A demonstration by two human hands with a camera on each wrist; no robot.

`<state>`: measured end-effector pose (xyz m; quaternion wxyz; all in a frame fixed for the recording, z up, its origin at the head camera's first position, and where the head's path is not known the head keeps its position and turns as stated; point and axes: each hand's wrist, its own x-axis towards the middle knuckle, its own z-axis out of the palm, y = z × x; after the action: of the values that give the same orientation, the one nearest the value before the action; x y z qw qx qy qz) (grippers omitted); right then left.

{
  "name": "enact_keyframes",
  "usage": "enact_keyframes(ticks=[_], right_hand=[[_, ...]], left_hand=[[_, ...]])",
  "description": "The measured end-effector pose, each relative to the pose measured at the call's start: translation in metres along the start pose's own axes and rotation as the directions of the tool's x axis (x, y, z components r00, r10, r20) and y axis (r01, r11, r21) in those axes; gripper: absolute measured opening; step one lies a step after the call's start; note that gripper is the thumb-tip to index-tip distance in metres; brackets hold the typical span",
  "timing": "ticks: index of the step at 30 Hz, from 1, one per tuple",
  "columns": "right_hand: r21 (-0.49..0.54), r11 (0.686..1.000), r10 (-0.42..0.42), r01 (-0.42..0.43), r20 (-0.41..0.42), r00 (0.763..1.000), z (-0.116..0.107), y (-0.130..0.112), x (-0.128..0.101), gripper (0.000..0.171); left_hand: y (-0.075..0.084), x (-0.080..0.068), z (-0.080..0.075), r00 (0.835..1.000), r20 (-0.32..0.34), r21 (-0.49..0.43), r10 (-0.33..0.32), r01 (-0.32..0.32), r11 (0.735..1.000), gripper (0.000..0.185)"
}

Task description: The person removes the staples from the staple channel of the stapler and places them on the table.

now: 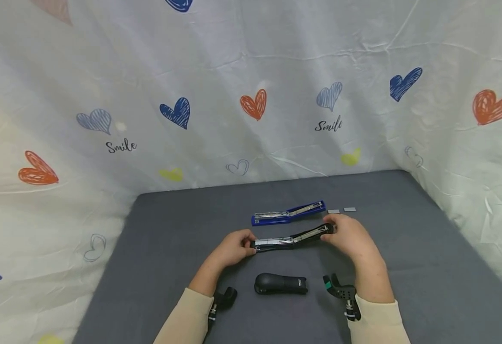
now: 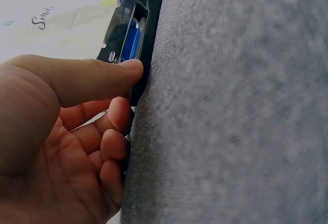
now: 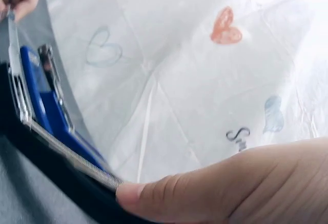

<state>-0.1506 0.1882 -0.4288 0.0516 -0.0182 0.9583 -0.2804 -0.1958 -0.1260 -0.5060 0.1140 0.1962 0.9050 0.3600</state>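
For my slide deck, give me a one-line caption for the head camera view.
Both hands, left hand and right hand, hold an opened black stapler by its ends above a grey mat, between a blue stapler and a closed black one.

An opened stapler lies across the middle of the table. The left hand holds its left end and the right hand holds its right end. Behind it lies another opened stapler. Two small staple strips lie just right of that one. A closed stapler lies in front, between the two arms.
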Motion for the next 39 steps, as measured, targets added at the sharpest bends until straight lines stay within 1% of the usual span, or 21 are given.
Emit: enact_keyframes(ticks=[4, 8, 11, 14, 16, 19, 23, 30, 35, 39], right_hand=[[0.008, 0.998, -0.066, 0.066, -0.053, 0.996, 0.002, -0.011, -0.002, 0.046], [0.011, 0.991, -0.131, 0.133, -0.107, 0.986, 0.009, -0.024, -0.004, 0.040], [0.005, 0.987, -0.158, 0.161, -0.152, 0.976, 0.015, -0.033, -0.003, 0.037], [0.002, 0.985, -0.167, 0.171, -0.188, 0.968, 0.019, -0.041, -0.001, 0.034], [0.006, 0.983, -0.176, 0.181, -0.201, 0.964, 0.022, -0.045, 0.000, 0.032], [0.023, 0.979, -0.195, 0.203, -0.182, 0.964, 0.027, -0.049, 0.002, 0.028], [0.049, 0.975, -0.212, 0.219, -0.114, 0.971, 0.037, -0.052, 0.006, 0.024], [0.057, 0.977, -0.206, 0.207, -0.018, 0.978, 0.056, -0.058, 0.017, 0.023], [0.040, 0.979, -0.201, 0.201, 0.019, 0.979, 0.068, -0.057, 0.020, 0.023], [0.018, 0.981, -0.193, 0.193, 0.015, 0.981, 0.074, -0.058, 0.020, 0.020]], left_hand=[[-0.001, 0.000, -0.002, 1.000, 0.006, -0.014, 0.008, -0.008, 1.000, 0.019], [-0.004, 0.000, -0.001, 1.000, 0.010, -0.019, 0.009, -0.008, 1.000, 0.021], [-0.006, 0.001, 0.001, 1.000, 0.010, -0.024, 0.000, 0.000, 1.000, 0.022], [-0.006, 0.001, 0.001, 1.000, 0.008, -0.028, 0.002, -0.001, 1.000, 0.023], [-0.007, 0.001, 0.002, 1.000, 0.004, -0.028, 0.007, -0.006, 1.000, 0.023], [-0.008, 0.001, 0.002, 1.000, 0.003, -0.026, 0.011, -0.011, 1.000, 0.023], [-0.008, 0.002, 0.002, 1.000, 0.006, -0.036, 0.019, -0.019, 0.999, 0.024], [-0.007, 0.003, 0.000, 1.000, -0.001, -0.037, 0.017, -0.017, 0.999, 0.022], [-0.006, 0.003, 0.000, 1.000, -0.004, -0.032, 0.017, -0.017, 0.999, 0.022], [-0.005, 0.002, 0.001, 1.000, -0.006, -0.031, 0.014, -0.015, 0.999, 0.021]])
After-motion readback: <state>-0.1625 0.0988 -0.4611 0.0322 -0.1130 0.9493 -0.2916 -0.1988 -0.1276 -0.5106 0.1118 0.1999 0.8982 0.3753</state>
